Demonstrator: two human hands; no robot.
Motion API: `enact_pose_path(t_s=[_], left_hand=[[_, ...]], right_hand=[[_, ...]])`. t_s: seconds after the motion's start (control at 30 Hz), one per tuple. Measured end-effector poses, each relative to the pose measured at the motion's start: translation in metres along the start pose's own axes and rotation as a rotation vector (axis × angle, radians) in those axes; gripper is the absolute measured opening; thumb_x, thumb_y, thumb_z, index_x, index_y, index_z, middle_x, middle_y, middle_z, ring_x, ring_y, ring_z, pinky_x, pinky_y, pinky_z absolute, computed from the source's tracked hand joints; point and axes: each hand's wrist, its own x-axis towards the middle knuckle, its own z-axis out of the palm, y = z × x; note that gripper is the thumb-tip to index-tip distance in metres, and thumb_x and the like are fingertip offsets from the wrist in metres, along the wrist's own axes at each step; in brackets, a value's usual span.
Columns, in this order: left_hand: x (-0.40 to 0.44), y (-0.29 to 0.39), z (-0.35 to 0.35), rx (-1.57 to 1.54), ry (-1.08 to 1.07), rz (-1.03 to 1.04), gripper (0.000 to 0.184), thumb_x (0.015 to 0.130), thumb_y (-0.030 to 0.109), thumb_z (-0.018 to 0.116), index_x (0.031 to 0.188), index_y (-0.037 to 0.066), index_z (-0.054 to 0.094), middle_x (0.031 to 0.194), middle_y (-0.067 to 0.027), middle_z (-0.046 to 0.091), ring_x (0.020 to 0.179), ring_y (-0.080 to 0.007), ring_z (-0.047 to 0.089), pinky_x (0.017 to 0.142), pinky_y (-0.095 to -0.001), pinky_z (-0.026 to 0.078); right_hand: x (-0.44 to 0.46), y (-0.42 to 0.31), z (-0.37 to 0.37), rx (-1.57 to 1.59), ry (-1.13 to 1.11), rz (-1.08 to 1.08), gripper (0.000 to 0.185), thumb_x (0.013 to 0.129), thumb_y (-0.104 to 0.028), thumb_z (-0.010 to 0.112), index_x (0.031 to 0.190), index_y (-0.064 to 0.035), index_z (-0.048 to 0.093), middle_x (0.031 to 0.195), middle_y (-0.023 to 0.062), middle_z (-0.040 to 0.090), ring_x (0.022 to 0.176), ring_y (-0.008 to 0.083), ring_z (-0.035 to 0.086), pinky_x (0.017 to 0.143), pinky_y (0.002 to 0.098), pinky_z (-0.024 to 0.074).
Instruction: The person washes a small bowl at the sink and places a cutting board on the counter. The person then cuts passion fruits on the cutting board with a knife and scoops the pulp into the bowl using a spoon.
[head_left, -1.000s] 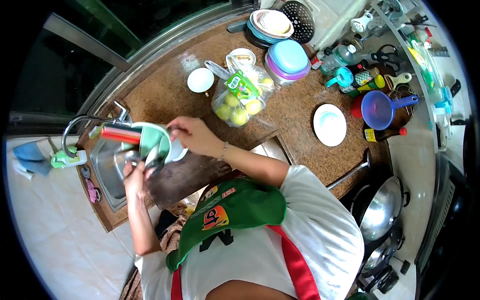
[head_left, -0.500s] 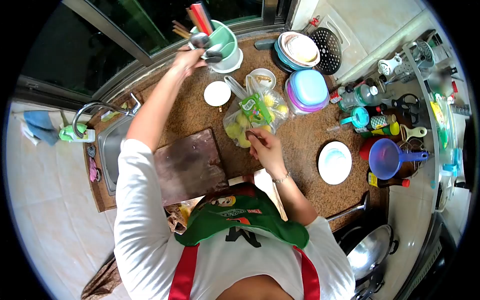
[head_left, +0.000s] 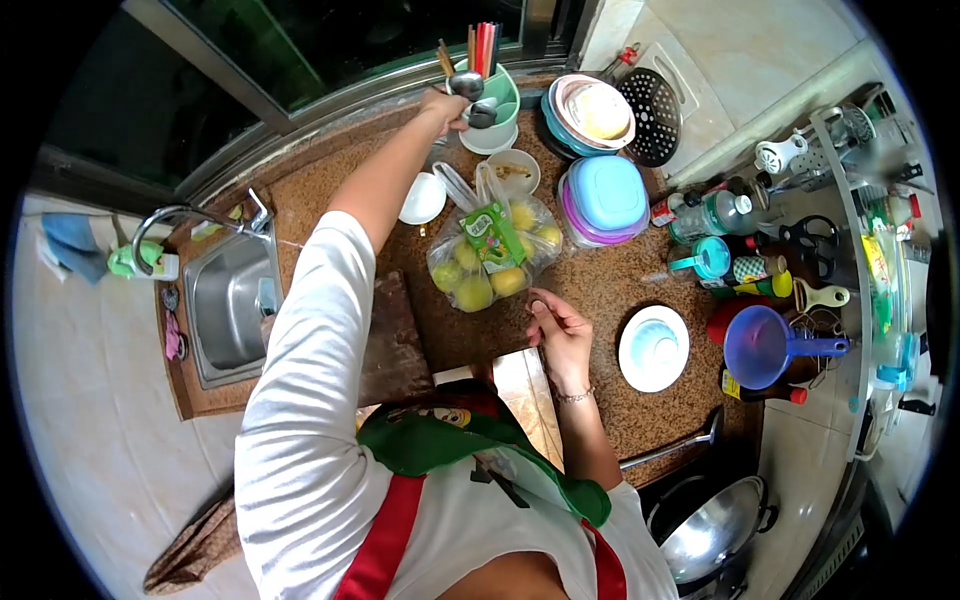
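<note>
My left hand point(head_left: 445, 110) reaches to the back of the counter and is closed at the near-left side of the green and white utensil holder point(head_left: 503, 98). Chopsticks point(head_left: 486, 50) and metal spoons point(head_left: 466, 84) stand in the holder; the spoons partly cover my fingers. Low over the counter, my right hand point(head_left: 562, 335) is closed in a pinch, and what it holds, if anything, is too small to make out. A clear plastic bag of yellow-green fruit point(head_left: 473, 293) with a green packet point(head_left: 492, 238) on top lies just beyond it.
A small white dish point(head_left: 423, 199) and a bowl point(head_left: 514, 172) sit near the bag. Stacked containers point(head_left: 608, 195) stand behind. To the right are a white plate point(head_left: 653, 348), a purple strainer point(head_left: 757, 346), bottles and a wok point(head_left: 712, 530). A dark board point(head_left: 393, 340) and sink point(head_left: 228, 310) lie left.
My left hand and the utensil holder have moved right, and the holder looks more upright. My right hand has drawn back from the bag; the small brown thing at its fingertips no longer shows clearly.
</note>
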Motion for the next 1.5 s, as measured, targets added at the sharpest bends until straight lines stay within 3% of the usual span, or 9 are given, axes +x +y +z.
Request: enact_pose_path(t_s=[0.37, 0.47, 0.67, 0.73, 0.97, 1.1, 1.33, 1.4, 1.5], left_hand=[[0.013, -0.015, 0.004, -0.056, -0.057, 0.065, 0.034, 0.071, 0.002, 0.072, 0.102, -0.006, 0.062, 0.094, -0.0156, 0.064, 0.071, -0.0296, 0.067, 0.050, -0.0361, 0.059], [0.002, -0.020, -0.009, -0.155, -0.167, 0.030, 0.035, 0.074, 0.007, 0.075, 0.104, -0.003, 0.061, 0.102, -0.0126, 0.062, 0.084, -0.0253, 0.064, 0.063, -0.0332, 0.060], [-0.077, -0.046, -0.094, -0.288, -0.021, -0.001, 0.036, 0.088, 0.016, 0.064, 0.118, -0.002, 0.055, 0.117, -0.0139, 0.060, 0.089, -0.0213, 0.064, 0.069, -0.0283, 0.056], [-0.110, -0.062, -0.137, -0.389, -0.225, -0.050, 0.039, 0.094, 0.022, 0.054, 0.122, -0.005, 0.052, 0.124, -0.0188, 0.055, 0.097, -0.0246, 0.063, 0.088, -0.0315, 0.053], [-0.228, -0.136, -0.275, -0.571, -0.307, -0.132, 0.047, 0.095, 0.042, 0.052, 0.112, 0.000, 0.061, 0.101, -0.0120, 0.066, 0.087, -0.0191, 0.064, 0.080, -0.0327, 0.052], [-0.256, -0.183, -0.338, -0.629, -0.135, 0.135, 0.028, 0.092, 0.025, 0.061, 0.106, 0.001, 0.064, 0.090, -0.0040, 0.066, 0.076, -0.0115, 0.062, 0.072, -0.0264, 0.051], [-0.235, -0.243, -0.474, -0.787, 0.244, 0.101, 0.024, 0.096, 0.020, 0.053, 0.109, 0.001, 0.061, 0.096, -0.0075, 0.065, 0.077, -0.0156, 0.064, 0.072, -0.0281, 0.051], [-0.231, -0.249, -0.513, -0.845, 0.282, 0.099, 0.019, 0.097, 0.016, 0.051, 0.106, 0.002, 0.060, 0.089, -0.0076, 0.065, 0.068, -0.0151, 0.063, 0.062, -0.0271, 0.052], [-0.210, -0.266, -0.562, -0.685, 0.316, 0.036, 0.020, 0.097, 0.012, 0.047, 0.110, 0.001, 0.058, 0.090, -0.0101, 0.064, 0.059, -0.0129, 0.056, 0.054, -0.0237, 0.047]], right_hand=[[0.005, -0.010, 0.009, -0.033, -0.008, 0.040, 0.025, 0.091, -0.010, 0.060, 0.114, -0.0003, 0.063, 0.090, 0.0078, 0.068, 0.055, 0.0081, 0.058, 0.047, 0.0191, 0.0457], [0.014, -0.013, 0.024, -0.066, -0.055, 0.036, 0.028, 0.093, -0.010, 0.057, 0.119, 0.0013, 0.060, 0.092, 0.0100, 0.068, 0.056, 0.0104, 0.058, 0.048, 0.0206, 0.0444], [0.034, -0.018, 0.077, 0.088, -0.175, 0.145, 0.029, 0.093, -0.003, 0.050, 0.120, 0.0042, 0.057, 0.101, 0.0127, 0.066, 0.071, 0.0155, 0.064, 0.064, 0.0266, 0.0540], [0.040, -0.009, 0.101, 0.171, -0.327, 0.152, 0.032, 0.092, 0.001, 0.047, 0.123, 0.0046, 0.054, 0.107, 0.0148, 0.064, 0.082, 0.0200, 0.064, 0.075, 0.0310, 0.0549], [0.040, 0.037, 0.248, 0.104, -0.530, 0.147, 0.018, 0.092, 0.002, 0.050, 0.110, 0.0050, 0.049, 0.102, 0.0162, 0.063, 0.090, 0.0242, 0.066, 0.079, 0.0320, 0.0559], [0.016, 0.084, 0.346, 0.073, -0.508, 0.199, 0.013, 0.090, 0.003, 0.055, 0.102, 0.0049, 0.052, 0.094, 0.0158, 0.064, 0.082, 0.0213, 0.066, 0.074, 0.0306, 0.0571], [0.030, 0.163, 0.466, -0.336, -0.448, -0.050, 0.009, 0.086, 0.000, 0.058, 0.087, -0.0006, 0.068, 0.075, 0.0045, 0.067, 0.065, 0.0108, 0.061, 0.061, 0.0241, 0.0509], [0.088, 0.202, 0.480, -0.588, -0.287, -0.384, 0.011, 0.085, -0.011, 0.062, 0.088, -0.0027, 0.069, 0.075, 0.0102, 0.069, 0.065, 0.0170, 0.065, 0.064, 0.0305, 0.0522], [0.122, 0.182, 0.512, -0.899, -0.124, -0.546, 0.028, 0.086, -0.030, 0.062, 0.090, -0.0035, 0.069, 0.081, 0.0202, 0.068, 0.074, 0.0336, 0.067, 0.071, 0.0398, 0.0523]])
